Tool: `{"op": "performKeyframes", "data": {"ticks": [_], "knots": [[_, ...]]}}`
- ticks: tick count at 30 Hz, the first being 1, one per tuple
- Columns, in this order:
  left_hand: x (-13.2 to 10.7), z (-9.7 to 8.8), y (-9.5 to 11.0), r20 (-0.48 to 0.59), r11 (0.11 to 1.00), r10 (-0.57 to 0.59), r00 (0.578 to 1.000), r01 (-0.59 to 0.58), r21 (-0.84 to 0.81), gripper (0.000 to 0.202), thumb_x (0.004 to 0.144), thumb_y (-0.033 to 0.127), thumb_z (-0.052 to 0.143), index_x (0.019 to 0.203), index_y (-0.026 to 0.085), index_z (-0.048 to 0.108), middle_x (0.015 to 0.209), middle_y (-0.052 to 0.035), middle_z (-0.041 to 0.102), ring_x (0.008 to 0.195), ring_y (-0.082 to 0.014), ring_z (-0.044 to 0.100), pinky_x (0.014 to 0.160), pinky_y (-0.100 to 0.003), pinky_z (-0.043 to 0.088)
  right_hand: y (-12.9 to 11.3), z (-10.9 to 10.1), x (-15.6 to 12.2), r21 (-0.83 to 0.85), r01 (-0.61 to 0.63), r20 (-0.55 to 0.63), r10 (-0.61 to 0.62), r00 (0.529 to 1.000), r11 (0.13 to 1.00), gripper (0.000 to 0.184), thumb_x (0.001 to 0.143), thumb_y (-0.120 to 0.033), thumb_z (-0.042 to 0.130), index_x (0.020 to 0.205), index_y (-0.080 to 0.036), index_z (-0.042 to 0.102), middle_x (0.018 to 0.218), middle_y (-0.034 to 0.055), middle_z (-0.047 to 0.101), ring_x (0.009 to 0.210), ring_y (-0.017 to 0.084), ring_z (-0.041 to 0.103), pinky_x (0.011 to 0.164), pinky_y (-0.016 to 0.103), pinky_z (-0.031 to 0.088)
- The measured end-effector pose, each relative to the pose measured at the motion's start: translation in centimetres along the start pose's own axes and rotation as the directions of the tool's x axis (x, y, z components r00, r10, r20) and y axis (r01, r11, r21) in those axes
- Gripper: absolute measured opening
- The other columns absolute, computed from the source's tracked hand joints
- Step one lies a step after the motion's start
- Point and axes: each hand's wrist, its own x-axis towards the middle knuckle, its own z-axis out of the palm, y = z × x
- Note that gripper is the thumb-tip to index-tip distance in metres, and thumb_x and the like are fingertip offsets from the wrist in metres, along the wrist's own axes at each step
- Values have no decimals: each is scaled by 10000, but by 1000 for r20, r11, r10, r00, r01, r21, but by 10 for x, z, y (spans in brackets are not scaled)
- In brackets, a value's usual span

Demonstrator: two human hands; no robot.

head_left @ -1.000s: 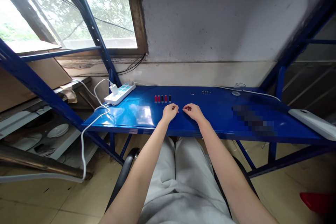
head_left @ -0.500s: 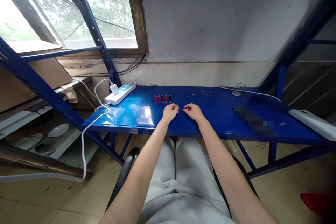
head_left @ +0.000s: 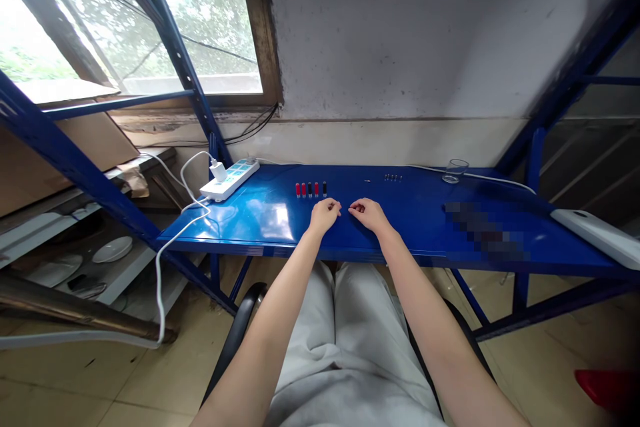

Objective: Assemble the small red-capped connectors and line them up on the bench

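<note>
- From my remote seat I had the left hand near the middle of the frame, over the blue tabletop, its fingers curled in together; I could not tell whether they held anything.
- I had the right hand just to the right of it, a narrow gap between the two, thumb and fingertips drawn close; anything pinched there was too small for me to make out.
- My nearest things were five small cylinders, standing upright in a row a little left of the frame's centre: red, red, black, red, black from left to right, the last just above the left hand in the picture.
- Above the right hand I saw a tiny sliver lying on the blue surface, and right of that a short row of tiny pieces, too small to identify.
- Farther right, near the table's back edge, I had a clear glass, with a pixelated dark patch below it.
- A white power strip lay at the table's left end with a white plug in it.
- At the right edge I saw a white slab-like object on the table.
</note>
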Motion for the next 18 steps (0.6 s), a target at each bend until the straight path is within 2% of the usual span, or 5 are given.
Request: {"op": "performKeyframes", "data": {"ticks": [3,5,10,14,18], "knots": [[-1,0,1,-54,999,7,999,-9,-38,221,787,275,463,679,170,625,627,-21,643,588,-127,564,581,-233,398,0,2,0,-21,24,-14,-24,1000,1000,133,761,-274,559,801,-195,657,775,44,624,676,147,560,608,258,416],[0,-2,2,-174,997,-3,985,-11,-79,210,786,268,466,676,169,616,614,-16,630,592,-123,561,590,-229,399,-4,4,2,-18,32,-19,-32,999,999,148,777,-273,533,814,-199,656,788,44,635,700,153,567,612,258,412],[4,-9,0,-522,930,-161,837,-48,-364,213,802,301,441,729,165,587,622,-7,589,583,-106,535,605,-224,419,-25,12,18,-51,22,-3,-23,1000,998,220,811,-318,496,940,-208,637,864,49,659,812,179,579,715,308,409],[9,-14,0,-576,803,-361,733,-70,-592,188,787,279,433,720,151,554,570,6,541,523,-91,500,566,-219,415,-38,28,40,-120,-64,40,69,997,991,300,768,-421,554,963,-207,629,968,74,637,950,232,541,793,385,380],[9,-15,4,-564,761,-407,718,-74,-645,163,770,252,442,698,148,543,548,11,529,512,-86,495,550,-213,397,-43,42,56,-164,-130,41,138,990,978,330,723,-454,594,932,-203,640,1040,88,608,1028,267,490,807,404,362]]}}
